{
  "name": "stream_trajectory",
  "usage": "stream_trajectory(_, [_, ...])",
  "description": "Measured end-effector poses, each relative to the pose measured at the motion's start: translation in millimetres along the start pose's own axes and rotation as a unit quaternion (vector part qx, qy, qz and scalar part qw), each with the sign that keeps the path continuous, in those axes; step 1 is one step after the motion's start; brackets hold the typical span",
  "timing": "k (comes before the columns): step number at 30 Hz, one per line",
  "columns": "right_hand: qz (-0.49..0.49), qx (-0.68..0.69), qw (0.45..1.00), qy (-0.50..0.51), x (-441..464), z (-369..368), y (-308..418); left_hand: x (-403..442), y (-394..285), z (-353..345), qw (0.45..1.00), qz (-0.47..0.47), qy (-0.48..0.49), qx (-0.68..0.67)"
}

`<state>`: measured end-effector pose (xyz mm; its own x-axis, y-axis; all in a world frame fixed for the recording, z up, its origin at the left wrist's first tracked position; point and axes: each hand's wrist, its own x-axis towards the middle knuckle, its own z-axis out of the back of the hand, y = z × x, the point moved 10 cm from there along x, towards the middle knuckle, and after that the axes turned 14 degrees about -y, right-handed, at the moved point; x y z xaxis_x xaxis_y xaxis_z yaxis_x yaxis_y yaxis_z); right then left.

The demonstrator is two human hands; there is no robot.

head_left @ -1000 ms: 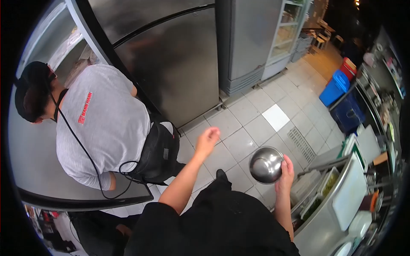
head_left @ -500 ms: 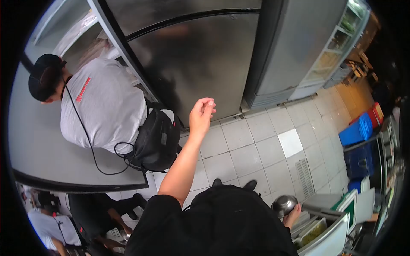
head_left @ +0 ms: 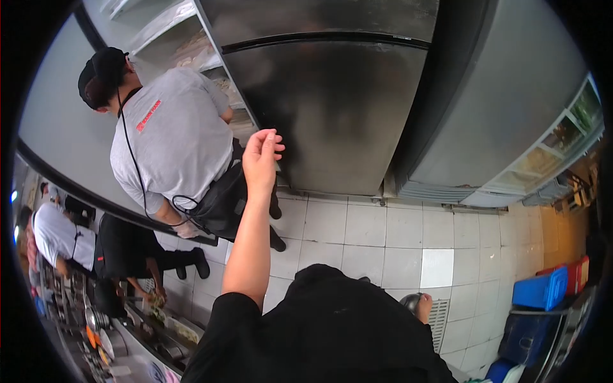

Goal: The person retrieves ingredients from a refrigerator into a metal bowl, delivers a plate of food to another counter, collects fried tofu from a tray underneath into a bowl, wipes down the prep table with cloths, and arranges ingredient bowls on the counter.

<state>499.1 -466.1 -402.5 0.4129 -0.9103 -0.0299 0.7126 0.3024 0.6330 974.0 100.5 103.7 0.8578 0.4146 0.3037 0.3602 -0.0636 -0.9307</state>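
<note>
My left hand [head_left: 262,154] is stretched out ahead with its fingers loosely bent and a little apart, and nothing shows in it. It is nearest to the dark steel refrigerator door [head_left: 325,115] and to a person in a grey shirt [head_left: 175,134], without visibly touching either. Low on the right, my right hand [head_left: 424,308] grips a shiny metal bowl [head_left: 410,302] at its edge. My body hides part of the bowl, and I cannot see into it.
An open door [head_left: 57,127] and shelves [head_left: 220,80] flank the person at left. Other people [head_left: 64,233] work by a counter at lower left. A grey cabinet [head_left: 511,102], a floor grate [head_left: 439,319] and blue [head_left: 540,288] and red bins [head_left: 577,274] are at right.
My view has turned left. The person by the shelves stands more upright, with an arm now visible at the door edge. My right hand still holds the bowl; the container beside it has left view.
</note>
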Motion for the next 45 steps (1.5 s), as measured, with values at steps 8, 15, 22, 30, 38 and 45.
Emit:
stream_trajectory(8, [0.018, 0.005, 0.999, 0.034, 78.2, -39.4, 71.1, -21.0, 0.3, -39.3, 0.999, 0.031, 0.016, 0.003])
stream_trajectory(15, [0.057, -0.036, 0.995, 0.079, 65.8, -51.9, 109.6, -122.8, 40.6, -123.6, 0.971, 0.064, 0.23, 0.016])
stream_trajectory(22, [0.109, -0.078, 0.98, 0.145, 102.9, -55.1, 108.7, -205.4, 19.5, -149.7, 0.945, 0.022, 0.317, 0.073])
stream_trajectory(30, [0.239, -0.069, 0.948, 0.199, 222.3, -78.3, 144.0, -274.7, 27.8, -181.6, 0.969, 0.084, 0.189, 0.134])
stream_trajectory(38, [0.289, -0.177, 0.879, 0.336, 258.3, -92.5, 94.7, -386.8, 25.4, -229.8, 0.915, 0.081, 0.339, 0.205])
stream_trajectory(45, [0.503, -0.288, 0.695, 0.425, 196.7, -105.9, 55.1, -371.9, 26.4, -224.3, 0.928, 0.088, 0.266, 0.247])
